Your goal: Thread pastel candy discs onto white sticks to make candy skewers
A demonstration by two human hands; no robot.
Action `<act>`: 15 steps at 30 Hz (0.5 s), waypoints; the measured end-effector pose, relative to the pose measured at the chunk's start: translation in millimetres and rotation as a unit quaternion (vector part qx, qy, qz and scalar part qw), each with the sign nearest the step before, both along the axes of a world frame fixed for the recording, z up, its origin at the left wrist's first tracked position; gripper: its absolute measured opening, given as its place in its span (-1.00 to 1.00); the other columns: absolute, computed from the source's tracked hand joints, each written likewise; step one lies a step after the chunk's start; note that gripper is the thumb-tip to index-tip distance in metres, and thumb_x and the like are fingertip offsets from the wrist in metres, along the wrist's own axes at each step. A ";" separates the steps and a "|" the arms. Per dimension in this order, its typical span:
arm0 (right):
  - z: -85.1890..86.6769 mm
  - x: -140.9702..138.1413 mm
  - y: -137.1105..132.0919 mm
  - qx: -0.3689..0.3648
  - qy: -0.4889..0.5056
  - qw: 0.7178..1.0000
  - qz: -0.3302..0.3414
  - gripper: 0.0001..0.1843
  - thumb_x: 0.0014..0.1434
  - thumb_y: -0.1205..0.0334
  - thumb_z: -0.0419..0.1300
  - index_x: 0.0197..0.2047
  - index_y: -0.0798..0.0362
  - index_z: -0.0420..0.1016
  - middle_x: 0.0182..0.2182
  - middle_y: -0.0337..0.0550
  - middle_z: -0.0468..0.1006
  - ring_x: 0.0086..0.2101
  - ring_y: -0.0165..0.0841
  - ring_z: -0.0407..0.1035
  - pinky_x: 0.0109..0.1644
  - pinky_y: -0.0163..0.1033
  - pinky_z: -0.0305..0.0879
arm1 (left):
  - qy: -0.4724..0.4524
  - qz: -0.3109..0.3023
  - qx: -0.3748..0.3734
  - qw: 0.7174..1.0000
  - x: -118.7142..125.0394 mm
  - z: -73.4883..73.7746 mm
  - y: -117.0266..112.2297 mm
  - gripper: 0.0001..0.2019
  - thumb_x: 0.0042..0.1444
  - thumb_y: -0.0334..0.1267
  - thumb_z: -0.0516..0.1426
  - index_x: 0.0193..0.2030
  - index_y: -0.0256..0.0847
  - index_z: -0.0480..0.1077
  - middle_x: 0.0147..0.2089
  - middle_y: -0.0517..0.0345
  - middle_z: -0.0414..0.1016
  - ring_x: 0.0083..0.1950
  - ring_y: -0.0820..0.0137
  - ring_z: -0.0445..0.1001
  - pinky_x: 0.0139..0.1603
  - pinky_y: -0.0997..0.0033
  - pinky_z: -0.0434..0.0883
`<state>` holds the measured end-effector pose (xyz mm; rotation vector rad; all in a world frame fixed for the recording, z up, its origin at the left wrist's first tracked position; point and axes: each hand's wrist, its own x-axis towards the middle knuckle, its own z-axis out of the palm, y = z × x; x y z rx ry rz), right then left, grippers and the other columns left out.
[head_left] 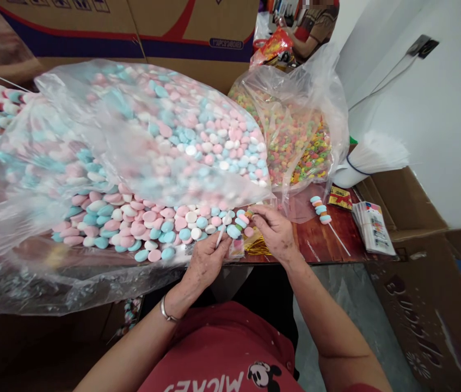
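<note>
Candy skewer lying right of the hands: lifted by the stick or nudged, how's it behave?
Probably head-heavy: the candies all bunch at one end of the stick. Stick likely fairly stiff: it looks straight. May roll unevenly if nudged, since the candies look rounded.

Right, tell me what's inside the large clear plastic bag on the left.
Pink, white and blue marshmallow-like candies lie inside the clear plastic bag, some uncovered at its front. Whatever lies beneath them is hidden.

Matt sweets (149, 216), glossy plastic bag (206, 188)
</note>
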<state>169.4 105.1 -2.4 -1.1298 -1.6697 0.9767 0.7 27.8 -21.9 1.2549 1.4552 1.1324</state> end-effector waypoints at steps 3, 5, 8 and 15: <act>-1.9 -2.5 -2.5 -0.031 0.020 0.999 -0.018 -0.78 0.14 0.14 0.17 -0.20 -0.01 0.59 -0.27 -0.19 0.63 -0.26 -0.33 0.50 -0.08 -0.20 0.43 | -0.006 -0.004 0.009 1.000 -0.5 -1.2 -1.2 -0.70 0.16 -0.14 0.07 -0.55 -0.18 0.29 -0.59 0.29 0.21 -0.50 0.45 0.16 -0.44 0.45 0.13; -2.6 -3.7 -2.7 -0.062 0.047 0.997 -0.026 -0.78 0.11 0.13 0.20 -0.22 -0.01 0.61 -0.31 -0.22 0.63 -0.29 -0.34 0.49 -0.13 -0.22 0.43 | -0.009 -0.010 0.013 1.000 -1.0 -2.1 -1.8 -0.70 0.17 -0.15 0.07 -0.56 -0.18 0.29 -0.58 0.29 0.22 -0.49 0.45 0.17 -0.44 0.45 0.13; -2.3 -4.3 -1.7 -0.094 0.079 0.992 -0.025 -0.78 0.07 0.13 0.25 -0.23 -0.02 0.63 -0.31 -0.23 0.64 -0.29 -0.35 0.49 -0.15 -0.24 0.42 | -0.018 -0.016 0.011 1.000 -1.7 -4.0 -2.6 -0.70 0.18 -0.15 0.07 -0.55 -0.18 0.29 -0.58 0.29 0.20 -0.49 0.45 0.17 -0.45 0.45 0.12; -2.2 -2.5 1.5 -0.153 0.162 0.975 0.009 -0.75 -0.07 0.07 0.40 -0.30 -0.01 0.63 -0.40 -0.25 0.63 -0.39 -0.37 0.48 -0.25 -0.22 0.46 | -0.019 -0.017 0.019 0.999 -1.7 -4.9 -3.2 -0.69 0.16 -0.13 0.08 -0.56 -0.18 0.28 -0.57 0.28 0.17 -0.49 0.45 0.13 -0.47 0.45 0.10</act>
